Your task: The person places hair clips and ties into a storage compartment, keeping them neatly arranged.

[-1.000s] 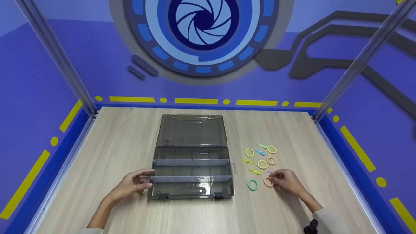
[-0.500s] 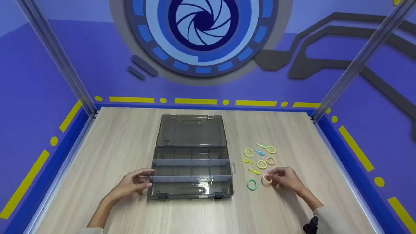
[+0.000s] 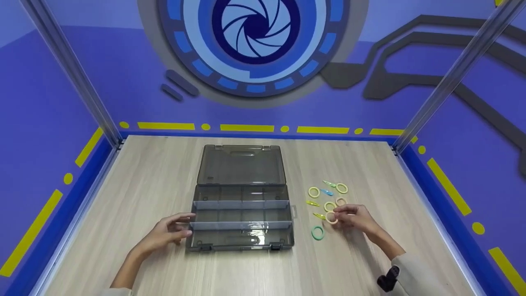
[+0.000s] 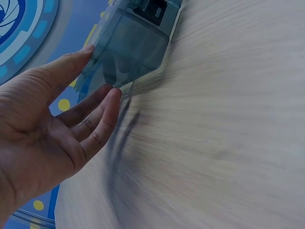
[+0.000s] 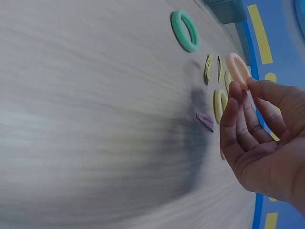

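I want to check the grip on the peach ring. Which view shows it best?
Right wrist: the peach ring sits large, pinched at the right hand's fingertips above the table. The head view shows it tiny; the left wrist view misses it.

A green ring [image 3: 317, 233] and small clips [image 3: 314, 203] lie on the wooden table [image 3: 156, 172].

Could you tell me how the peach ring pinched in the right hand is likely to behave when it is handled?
The peach ring keeps its round shape in the right hand's fingertip pinch, so it seems fairly stiff. It looks thin and small, so probably very light. Set down on edge, it could roll; flat like the green ring, it should stay.
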`<state>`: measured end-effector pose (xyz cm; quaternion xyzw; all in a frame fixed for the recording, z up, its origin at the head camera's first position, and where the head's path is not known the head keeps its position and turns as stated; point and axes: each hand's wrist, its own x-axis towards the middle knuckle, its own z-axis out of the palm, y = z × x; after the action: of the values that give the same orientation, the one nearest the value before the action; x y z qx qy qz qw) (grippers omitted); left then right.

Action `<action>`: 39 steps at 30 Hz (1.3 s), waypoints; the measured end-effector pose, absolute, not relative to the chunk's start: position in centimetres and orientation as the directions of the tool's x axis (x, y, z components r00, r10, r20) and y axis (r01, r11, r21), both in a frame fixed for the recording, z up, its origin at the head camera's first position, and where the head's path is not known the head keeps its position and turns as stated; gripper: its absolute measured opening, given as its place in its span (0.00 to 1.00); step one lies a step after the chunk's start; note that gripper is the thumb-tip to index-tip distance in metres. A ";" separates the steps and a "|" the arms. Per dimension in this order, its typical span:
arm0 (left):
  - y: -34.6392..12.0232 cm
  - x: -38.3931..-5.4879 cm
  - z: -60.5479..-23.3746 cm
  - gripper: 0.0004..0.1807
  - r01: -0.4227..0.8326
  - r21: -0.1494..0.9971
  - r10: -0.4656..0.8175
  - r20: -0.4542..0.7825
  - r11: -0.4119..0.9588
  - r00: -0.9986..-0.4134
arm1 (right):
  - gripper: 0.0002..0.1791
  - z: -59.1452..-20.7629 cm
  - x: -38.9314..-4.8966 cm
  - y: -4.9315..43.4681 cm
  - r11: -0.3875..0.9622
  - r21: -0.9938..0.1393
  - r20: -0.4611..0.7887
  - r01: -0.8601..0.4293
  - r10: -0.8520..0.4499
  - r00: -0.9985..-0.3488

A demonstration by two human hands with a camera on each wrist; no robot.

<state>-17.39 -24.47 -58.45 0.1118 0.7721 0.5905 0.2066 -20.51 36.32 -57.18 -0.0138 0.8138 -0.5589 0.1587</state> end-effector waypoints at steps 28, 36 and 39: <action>-24.6 -17.2 -58.3 0.36 -0.098 0.960 0.438 -0.210 0.263 -0.874 | 0.19 -55.1 -21.6 30.1 0.274 -0.945 -0.257 0.178 -0.286 -0.923; -24.6 -17.0 -58.2 0.37 -0.127 0.964 0.427 -0.219 0.234 -0.877 | 0.21 -54.6 -21.9 28.5 0.251 -0.951 -0.249 0.179 -0.287 -0.925; -24.6 -16.9 -58.3 0.38 -0.145 0.962 0.412 -0.231 0.230 -0.881 | 0.22 -54.5 -22.0 27.8 0.235 -0.953 -0.257 0.191 -0.296 -0.920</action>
<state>-16.92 -24.56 -58.26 0.0891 0.7508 0.6140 0.2266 -22.01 27.81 -54.47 -0.0345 0.7607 -0.6175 0.1970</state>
